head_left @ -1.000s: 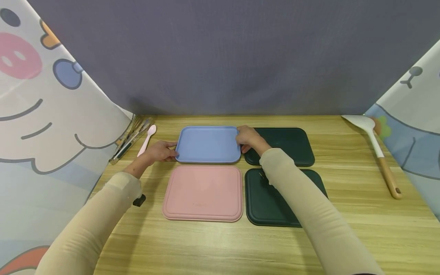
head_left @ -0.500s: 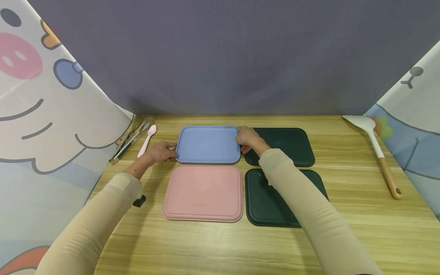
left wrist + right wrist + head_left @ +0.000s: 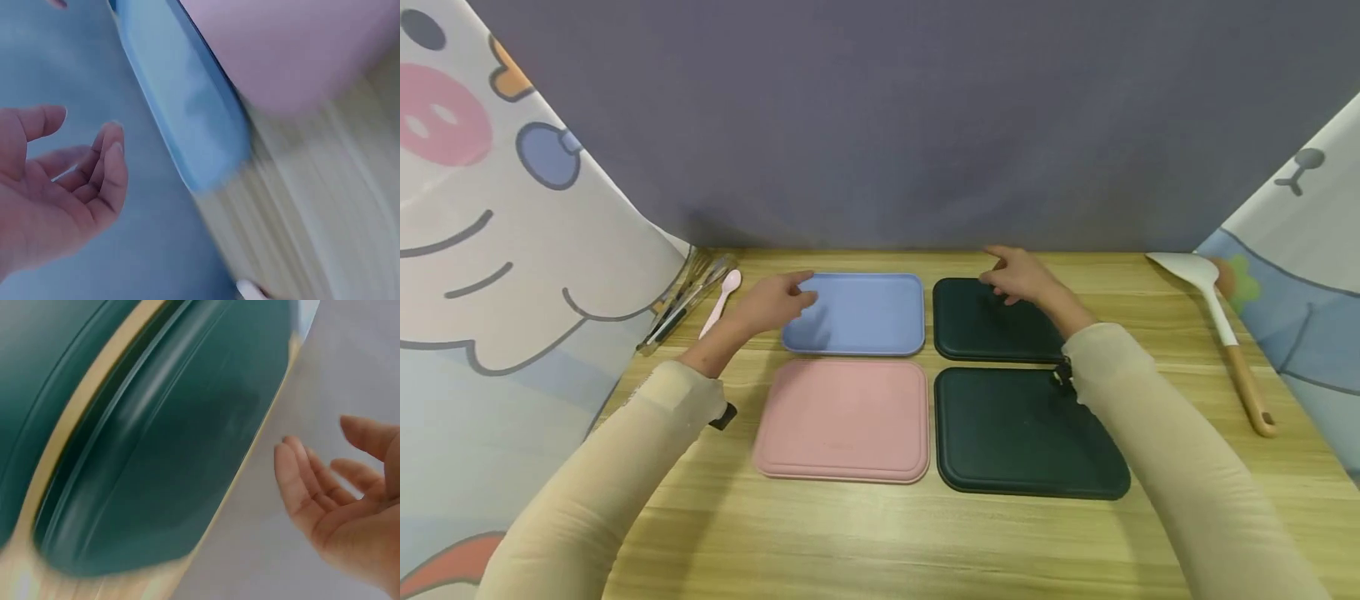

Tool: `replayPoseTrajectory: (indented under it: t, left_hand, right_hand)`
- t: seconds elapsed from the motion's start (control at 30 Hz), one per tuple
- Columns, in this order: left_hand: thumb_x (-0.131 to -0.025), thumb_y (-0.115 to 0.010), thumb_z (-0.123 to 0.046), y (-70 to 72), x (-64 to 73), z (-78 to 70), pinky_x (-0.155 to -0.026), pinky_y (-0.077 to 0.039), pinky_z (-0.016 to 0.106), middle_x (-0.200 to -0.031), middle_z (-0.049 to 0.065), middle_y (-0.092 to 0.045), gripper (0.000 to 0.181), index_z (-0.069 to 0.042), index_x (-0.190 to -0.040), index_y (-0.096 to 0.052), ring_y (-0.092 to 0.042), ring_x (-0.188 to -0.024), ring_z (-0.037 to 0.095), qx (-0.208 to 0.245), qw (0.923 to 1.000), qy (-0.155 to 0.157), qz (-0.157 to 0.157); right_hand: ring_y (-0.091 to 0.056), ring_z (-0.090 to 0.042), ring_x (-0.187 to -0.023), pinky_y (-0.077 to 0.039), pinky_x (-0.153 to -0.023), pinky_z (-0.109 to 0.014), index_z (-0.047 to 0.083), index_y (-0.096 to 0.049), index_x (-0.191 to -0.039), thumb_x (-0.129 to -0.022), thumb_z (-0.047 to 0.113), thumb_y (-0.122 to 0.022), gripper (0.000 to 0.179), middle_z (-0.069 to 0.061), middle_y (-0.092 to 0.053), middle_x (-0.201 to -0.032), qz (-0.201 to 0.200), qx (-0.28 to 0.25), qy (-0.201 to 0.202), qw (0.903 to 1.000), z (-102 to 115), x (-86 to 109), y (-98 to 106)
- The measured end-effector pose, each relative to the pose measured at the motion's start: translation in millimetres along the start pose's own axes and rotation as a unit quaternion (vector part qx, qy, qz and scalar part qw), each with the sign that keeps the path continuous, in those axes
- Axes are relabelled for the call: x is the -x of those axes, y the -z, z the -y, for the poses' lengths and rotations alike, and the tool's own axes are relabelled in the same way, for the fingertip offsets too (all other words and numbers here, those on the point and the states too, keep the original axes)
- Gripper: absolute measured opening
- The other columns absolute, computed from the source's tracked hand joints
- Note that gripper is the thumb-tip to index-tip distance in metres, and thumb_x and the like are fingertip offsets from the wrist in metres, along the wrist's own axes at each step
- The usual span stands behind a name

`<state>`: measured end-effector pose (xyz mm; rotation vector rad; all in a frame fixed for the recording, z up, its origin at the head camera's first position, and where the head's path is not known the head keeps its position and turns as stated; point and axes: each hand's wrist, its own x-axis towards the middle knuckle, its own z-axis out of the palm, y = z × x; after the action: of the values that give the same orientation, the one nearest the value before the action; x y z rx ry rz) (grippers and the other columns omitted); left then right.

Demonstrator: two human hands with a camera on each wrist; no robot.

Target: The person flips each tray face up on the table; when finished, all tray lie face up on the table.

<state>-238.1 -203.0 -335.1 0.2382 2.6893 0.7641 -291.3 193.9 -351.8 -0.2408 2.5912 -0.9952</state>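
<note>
Presently left hand (image 3: 775,302) over blue tray (image 3: 868,315) (beyond pink tray (image 3: 842,421)), right hand (image 3: 1021,275) over rear green tray (image 3: 988,329); both empty, fingers apart. Risk, I judge: dipping low could skew either tray.

Head view looking forward and down, 2 nearer wrist views tilted, head and left sharing blue tray (image 3: 868,317)

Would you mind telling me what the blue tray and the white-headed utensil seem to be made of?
Blue tray: probably plastic, satin, judging by its even colour and smooth rim.
White-headed utensil: head likely matte silicone or plastic, uniformly white; handle apparently smooth wood, given its tan colour.
</note>
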Motion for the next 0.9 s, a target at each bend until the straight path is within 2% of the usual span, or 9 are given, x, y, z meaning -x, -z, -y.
replayPoseTrajectory:
  t: [0.07,0.17,0.27,0.4,0.47,0.53,0.63,0.73,0.9]
  left_hand:
    - [-0.106,-0.047,-0.039,-8.3,-2.3,-19.1,-0.074,-0.046,0.036,-0.128,0.019,-0.064,0.062,-0.016,-0.16,-0.027,-0.066,-0.107,0.032,0.029,0.9992,-0.012,0.025]
    - [-0.106,-0.047,-0.037,-25.2,-6.4,-47.8,-0.078,-0.05,0.035,-0.123,0.017,-0.067,0.062,-0.014,-0.16,-0.028,-0.066,-0.107,0.032,0.056,0.9963,-0.006,0.065]
    - [-0.105,-0.048,-0.036,-46.4,-11.5,-73.2,-0.074,-0.053,0.033,-0.111,0.016,-0.072,0.064,-0.012,-0.16,-0.026,-0.068,-0.089,0.027,0.068,0.9914,0.014,0.111]
    - [-0.105,-0.05,-0.037,-74.5,-16.0,-96.0,-0.062,-0.046,0.028,-0.09,0.013,-0.072,0.073,-0.011,-0.162,-0.014,-0.055,-0.061,0.015,0.088,0.9814,0.018,0.169]
    - [-0.105,-0.05,-0.036,-84.9,-18.2,-103.4,-0.06,-0.042,0.028,-0.08,0.009,-0.069,0.077,-0.008,-0.162,-0.007,-0.048,-0.056,0.013,0.095,0.9773,0.013,0.189]
    - [-0.104,-0.05,-0.035,-92.8,-20.6,-109.6,-0.06,-0.042,0.029,-0.073,0.007,-0.065,0.077,-0.005,-0.161,-0.008,-0.048,-0.057,0.014,0.097,0.9745,0.009,0.202]
    - [-0.105,-0.049,-0.034,-101.0,-24.1,-115.2,-0.058,-0.04,0.031,-0.069,0.006,-0.062,0.07,0.002,-0.158,-0.02,-0.047,-0.056,0.017,0.081,0.9732,-0.001,0.215]
    - [-0.106,-0.048,-0.032,-105.4,-26.3,-118.0,-0.056,-0.037,0.031,-0.066,0.006,-0.059,0.061,0.004,-0.152,-0.032,-0.044,-0.054,0.017,0.069,0.9732,-0.003,0.219]
    - [-0.106,-0.049,-0.032,-110.0,-30.2,-122.9,-0.051,-0.031,0.03,-0.061,0.006,-0.055,0.074,-0.005,-0.161,-0.008,-0.034,-0.046,0.015,0.079,0.9708,0.006,0.227]
  right_hand:
    - [-0.061,-0.041,-0.107,-0.058,-0.076,-0.044,0.011,-0.018,-0.162,-0.104,0.03,-0.051,0.069,-0.031,-0.047,-0.141,-0.014,0.028,0.006,0.9995,-16.9,8.7,16.5]
    - [-0.058,-0.045,-0.111,-0.057,-0.077,-0.048,0.008,-0.014,-0.162,-0.105,0.033,-0.048,0.07,-0.035,-0.042,-0.143,-0.019,0.054,-0.006,0.9983,-41.8,20.8,36.0]
    - [-0.056,-0.048,-0.114,-0.058,-0.08,-0.051,0.004,-0.01,-0.161,-0.106,0.032,-0.047,0.072,-0.039,-0.038,-0.145,-0.011,0.05,-0.036,0.998,-64.9,29.3,48.5]
    - [-0.059,-0.047,-0.116,-0.057,-0.085,-0.053,0.003,-0.005,-0.161,-0.107,0.03,-0.045,0.073,-0.04,-0.036,-0.148,0.018,0.011,-0.071,0.9972,-86.3,37.3,54.7]
    - [-0.065,-0.039,-0.095,-0.058,-0.08,-0.049,0.004,-0.003,-0.161,-0.107,0.029,-0.044,0.073,-0.036,-0.057,-0.128,0.038,-0.01,-0.083,0.9957,-91.2,38.1,54.3]
    - [-0.062,-0.028,-0.075,-0.057,-0.07,-0.043,0.004,-0.002,-0.161,-0.107,0.027,-0.044,0.072,-0.025,-0.066,-0.097,0.053,-0.02,-0.09,0.9943,-95.0,37.0,53.6]
    - [-0.042,-0.014,-0.056,-0.048,-0.058,-0.037,0.005,-0.003,-0.161,-0.107,0.026,-0.045,0.072,0.0,-0.046,-0.062,0.067,-0.021,-0.097,0.9929,-96.8,33.5,51.9]
    - [-0.038,-0.012,-0.052,-0.047,-0.055,-0.035,0.005,-0.003,-0.161,-0.106,0.023,-0.046,0.072,0.005,-0.04,-0.057,0.073,-0.011,-0.099,0.9923,-96.4,29.3,50.5]
    - [-0.042,-0.013,-0.053,-0.054,-0.061,-0.037,0.002,-0.006,-0.161,-0.105,0.019,-0.048,0.072,0.003,-0.038,-0.057,0.08,0.011,-0.1,0.9916,-94.6,23.4,48.0]
